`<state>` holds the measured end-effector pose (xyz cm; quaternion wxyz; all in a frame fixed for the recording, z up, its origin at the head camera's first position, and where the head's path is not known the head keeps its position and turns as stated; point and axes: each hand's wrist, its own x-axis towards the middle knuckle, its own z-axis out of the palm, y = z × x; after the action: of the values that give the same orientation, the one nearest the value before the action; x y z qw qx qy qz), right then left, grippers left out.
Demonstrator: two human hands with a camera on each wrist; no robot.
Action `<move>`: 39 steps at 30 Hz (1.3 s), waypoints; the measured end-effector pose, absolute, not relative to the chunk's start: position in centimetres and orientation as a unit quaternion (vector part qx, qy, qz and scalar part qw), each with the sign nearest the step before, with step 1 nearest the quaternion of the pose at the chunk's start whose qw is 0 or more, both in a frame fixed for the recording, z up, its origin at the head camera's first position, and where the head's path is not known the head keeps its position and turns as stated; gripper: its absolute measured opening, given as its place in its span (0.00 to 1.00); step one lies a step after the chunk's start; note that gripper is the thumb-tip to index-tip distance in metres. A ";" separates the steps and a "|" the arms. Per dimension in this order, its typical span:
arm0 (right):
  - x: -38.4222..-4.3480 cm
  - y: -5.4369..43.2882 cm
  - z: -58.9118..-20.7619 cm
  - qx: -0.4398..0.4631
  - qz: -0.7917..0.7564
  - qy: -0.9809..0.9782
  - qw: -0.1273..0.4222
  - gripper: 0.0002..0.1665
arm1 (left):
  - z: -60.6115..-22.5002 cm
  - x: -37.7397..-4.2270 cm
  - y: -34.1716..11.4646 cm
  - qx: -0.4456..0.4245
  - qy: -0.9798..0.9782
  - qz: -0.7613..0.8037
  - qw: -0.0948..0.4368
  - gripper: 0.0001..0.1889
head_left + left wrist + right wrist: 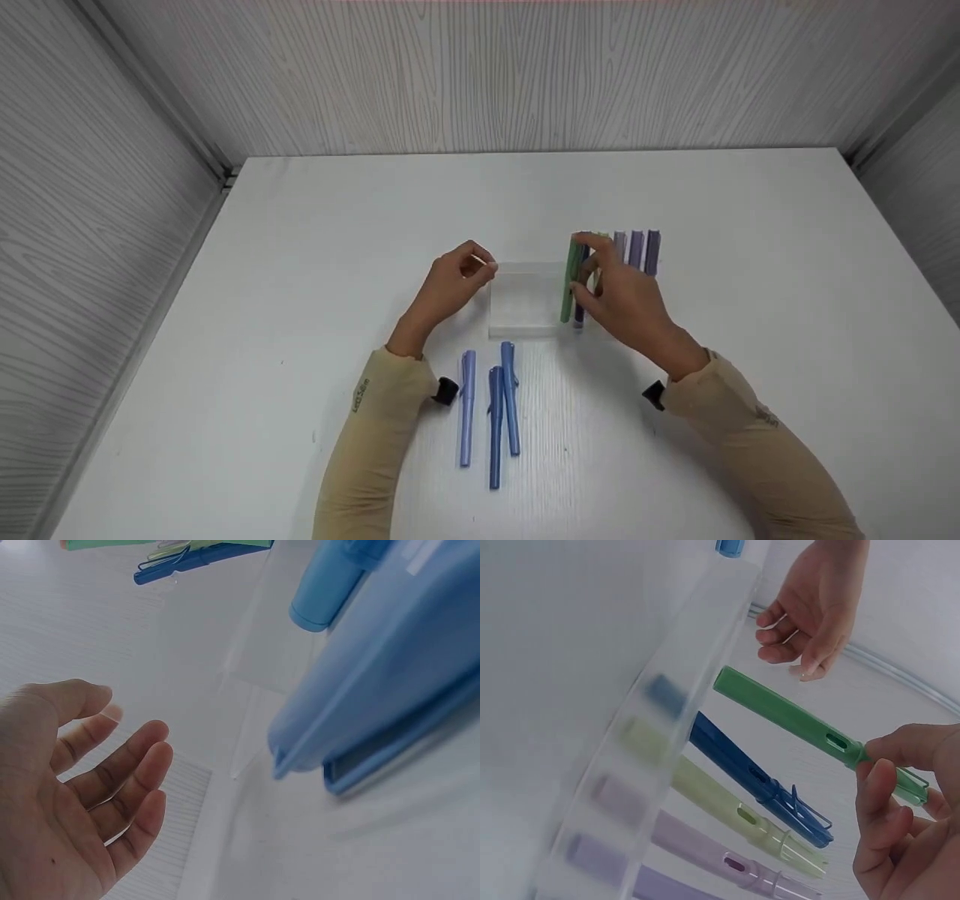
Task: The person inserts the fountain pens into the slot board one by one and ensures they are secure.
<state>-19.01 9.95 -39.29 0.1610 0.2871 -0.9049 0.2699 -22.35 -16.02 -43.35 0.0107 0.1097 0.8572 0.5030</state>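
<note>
My right hand (pixel 626 300) pinches a green pen (pixel 780 709) near its clip end, over the clear plastic pen rack (pixel 525 331). Just beside it, a dark blue pen (pixel 742 769) lies on the rack. Then come a yellow-green pen (pixel 724 802), a pale lilac pen (pixel 697 844) and purple pens (pixel 636 247), partly hidden by the right hand in the head view. Near the rack's left end is my left hand (pixel 454 281), its fingers loosely curled with nothing visible in them. Whether its fingertips touch the rack, I cannot tell.
In front of the rack lie three loose pens on the white table (pixel 262 300): a light blue-violet pen (pixel 466 409), a darker blue pen (pixel 495 427) and a mid-blue pen (pixel 511 397). Wood-grain panels (pixel 480 75) stand behind and at both sides.
</note>
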 end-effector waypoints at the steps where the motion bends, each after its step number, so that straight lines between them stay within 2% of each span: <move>1: -19.1 9.9 -39.4 0.285 0.271 -0.905 0.161 0.36 | -43.4 -22.4 -16.0 0.108 0.858 0.503 0.011 0.08; 17: -20.0 9.8 -40.6 0.267 0.277 -0.912 0.139 0.37 | -43.3 -22.4 -16.0 0.113 0.854 0.507 0.019 0.09; 39: -20.5 9.4 -41.0 0.261 0.245 -0.923 0.139 0.38 | -43.2 -22.3 -16.2 0.117 0.858 0.499 0.020 0.10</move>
<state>-20.46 9.41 -40.99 0.1392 0.2612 -0.9234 0.2445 -22.29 -16.19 -43.22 0.0196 0.1168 0.8583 0.4993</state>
